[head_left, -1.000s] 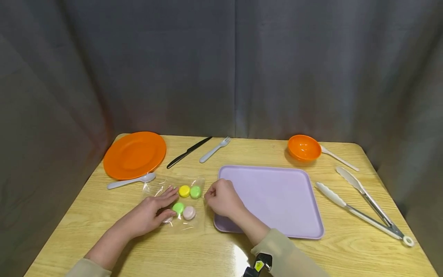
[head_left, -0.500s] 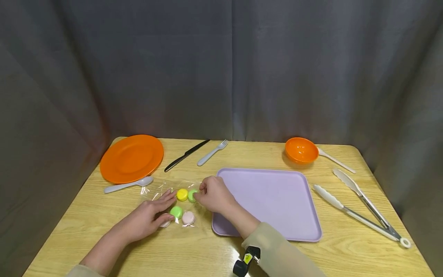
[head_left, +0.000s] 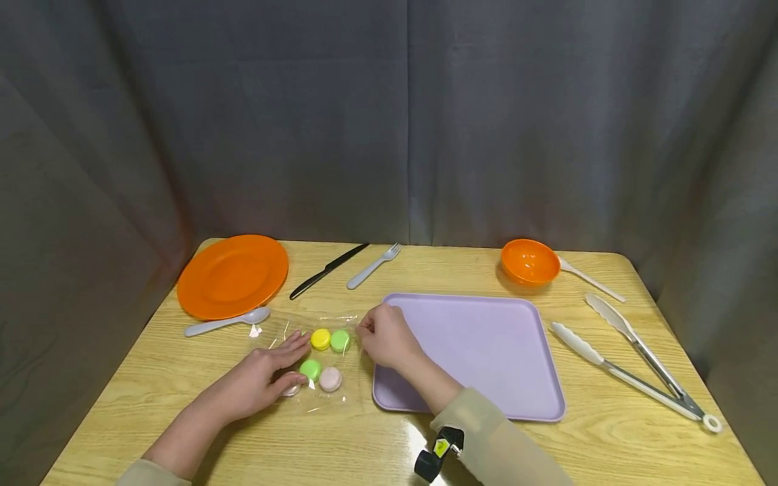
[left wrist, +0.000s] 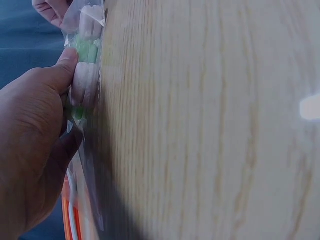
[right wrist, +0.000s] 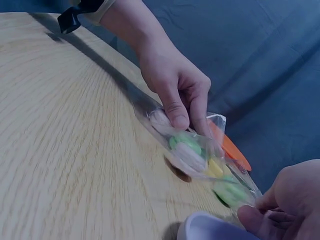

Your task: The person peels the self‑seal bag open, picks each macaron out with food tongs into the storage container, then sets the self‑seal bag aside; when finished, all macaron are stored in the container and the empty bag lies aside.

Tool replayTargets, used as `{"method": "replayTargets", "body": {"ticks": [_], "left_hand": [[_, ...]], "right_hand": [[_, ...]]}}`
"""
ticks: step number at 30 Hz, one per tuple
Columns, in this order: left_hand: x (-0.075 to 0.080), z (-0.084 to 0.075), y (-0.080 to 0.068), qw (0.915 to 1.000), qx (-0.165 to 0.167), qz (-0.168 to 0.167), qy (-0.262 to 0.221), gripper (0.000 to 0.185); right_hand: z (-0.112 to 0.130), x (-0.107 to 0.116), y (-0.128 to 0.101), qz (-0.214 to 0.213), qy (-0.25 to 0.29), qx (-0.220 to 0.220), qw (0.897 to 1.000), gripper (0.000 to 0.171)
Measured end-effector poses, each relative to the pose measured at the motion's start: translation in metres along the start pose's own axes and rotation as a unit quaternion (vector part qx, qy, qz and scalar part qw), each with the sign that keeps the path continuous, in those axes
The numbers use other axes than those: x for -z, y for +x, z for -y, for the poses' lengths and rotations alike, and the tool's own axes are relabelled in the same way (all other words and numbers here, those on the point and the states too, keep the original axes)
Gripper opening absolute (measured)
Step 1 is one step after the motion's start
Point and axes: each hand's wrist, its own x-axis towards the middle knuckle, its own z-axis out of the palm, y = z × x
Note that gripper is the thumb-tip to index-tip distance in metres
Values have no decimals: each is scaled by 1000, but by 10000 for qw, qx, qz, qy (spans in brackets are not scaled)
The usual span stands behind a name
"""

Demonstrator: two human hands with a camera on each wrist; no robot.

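While my left hand (head_left: 261,381) presses flat on the clear bag (head_left: 306,358) of macarons (head_left: 320,339), my right hand (head_left: 384,335) pinches its right edge.

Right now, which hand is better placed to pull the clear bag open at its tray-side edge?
Probably the right hand: it already pinches the bag at the edge nearest the purple tray. The left hand presses the bag's other end flat against the table, anchoring it.

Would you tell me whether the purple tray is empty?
Empty: the tray has nothing on it; the macarons lie bagged beside it.
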Motion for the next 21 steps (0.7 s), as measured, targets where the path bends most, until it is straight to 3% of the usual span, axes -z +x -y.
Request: {"method": "replayTargets", "body": {"ticks": [9, 15, 21], "left_hand": [[-1, 2, -3, 10000, -62, -13, -31, 63], [-2, 2, -3, 9998, -182, -81, -60, 62], [0, 4, -1, 9999, -49, -21, -103, 62]], "right_hand": [[-1, 1, 5, -111, -342, 215, 9991, 19], [4, -5, 20, 42, -622, 318, 9975, 30], [1, -6, 30, 170, -565, 269, 9979, 15]]}}
